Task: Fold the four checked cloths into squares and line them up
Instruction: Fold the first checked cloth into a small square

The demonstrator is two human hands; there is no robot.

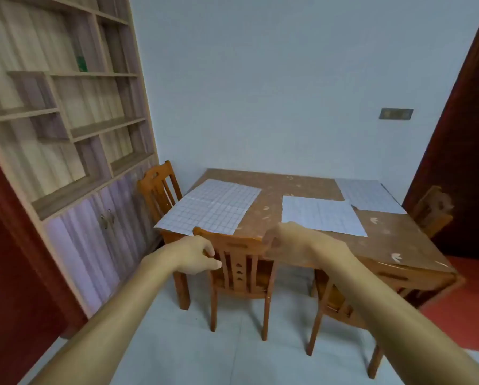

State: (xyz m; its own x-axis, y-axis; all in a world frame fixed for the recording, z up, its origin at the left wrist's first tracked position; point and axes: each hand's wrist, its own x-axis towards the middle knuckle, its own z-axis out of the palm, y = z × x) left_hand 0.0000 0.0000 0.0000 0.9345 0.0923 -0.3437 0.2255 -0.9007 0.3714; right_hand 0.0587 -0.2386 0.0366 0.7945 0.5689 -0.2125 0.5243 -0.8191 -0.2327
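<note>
Three checked cloths lie flat and unfolded on the brown wooden table (271,190): one at the left (210,207), one in the middle (321,218), one at the far right corner (369,195). I see no fourth cloth. Both my arms reach forward to the wooden chair (239,262) pushed in at the table's near side. My left hand (196,255) curls its fingers and thumb at the chair back's left post. My right hand (284,241) curls round the right end of the top rail. Neither hand touches a cloth.
A second chair (341,298) stands to the right on the near side, a third (157,187) at the table's left end, a fourth (432,209) at the right end. A shelf unit (66,120) lines the left wall. A dark red door (460,134) is at the right.
</note>
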